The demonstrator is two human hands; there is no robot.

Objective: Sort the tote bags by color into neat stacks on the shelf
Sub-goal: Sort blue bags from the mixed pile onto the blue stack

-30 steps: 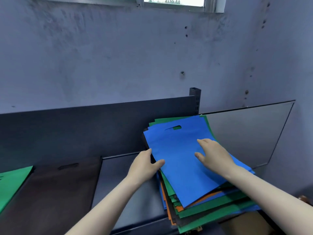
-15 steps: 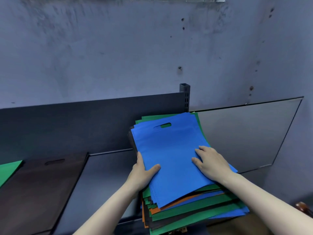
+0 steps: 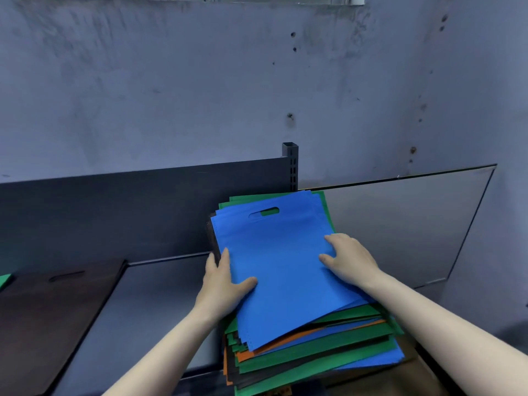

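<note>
At far left a green bag [image 3: 4, 281] shows only a corner, beside a dark bag [image 3: 51, 324] lying flat on the shelf [image 3: 160, 310]. The left hand [image 3: 223, 284] has a loose, open grip. Its straight fingers lie along the left edge of the mixed pile [image 3: 314, 355] and its thumb is spread over the blue tote bag [image 3: 280, 267] on top. The pile of blue, green, orange and dark bags sits unevenly at the shelf's right end. The right hand [image 3: 348, 261] rests flat on the blue bag's right side, fingers spread, grasping nothing. A grey panel [image 3: 400, 224] leans against the wall behind it.
</note>
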